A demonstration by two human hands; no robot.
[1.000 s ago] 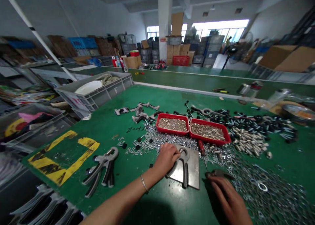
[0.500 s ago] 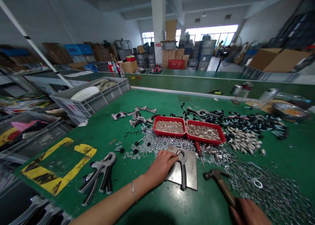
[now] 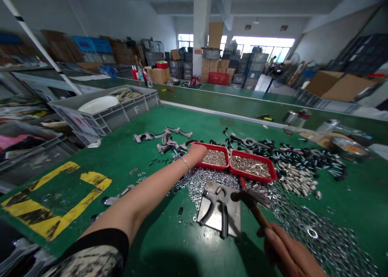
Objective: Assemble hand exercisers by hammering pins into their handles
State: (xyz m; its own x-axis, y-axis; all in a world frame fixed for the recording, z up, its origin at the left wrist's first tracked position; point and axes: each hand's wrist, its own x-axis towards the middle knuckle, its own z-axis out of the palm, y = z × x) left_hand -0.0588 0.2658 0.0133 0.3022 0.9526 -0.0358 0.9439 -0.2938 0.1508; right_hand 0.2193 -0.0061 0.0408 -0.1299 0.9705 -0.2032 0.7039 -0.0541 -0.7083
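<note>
My left hand (image 3: pixel 196 152) reaches forward to the left red tray (image 3: pixel 200 164) of small metal parts, its fingers curled at the tray's near-left corner; what they hold is hidden. My right hand (image 3: pixel 287 252) grips the wooden handle of a hammer (image 3: pixel 253 206), whose head hangs over the right side of a grey metal plate (image 3: pixel 233 224). A grey and black hand-grip part (image 3: pixel 216 206) lies on that plate. A second red tray (image 3: pixel 250 166) sits beside the first.
Washers and nuts (image 3: pixel 318 232) lie scattered across the green table (image 3: pixel 169 244). Black and silver pins (image 3: pixel 306 164) are heaped at the right. Loose grip handles (image 3: pixel 169 139) lie beyond the trays, a grey crate (image 3: pixel 103 115) at the left, yellow-black floor tape (image 3: pixel 51 204) nearby.
My left hand let go of the grip part on the plate and stretched forward to the left red tray. My right hand brought the hammer head over the plate.
</note>
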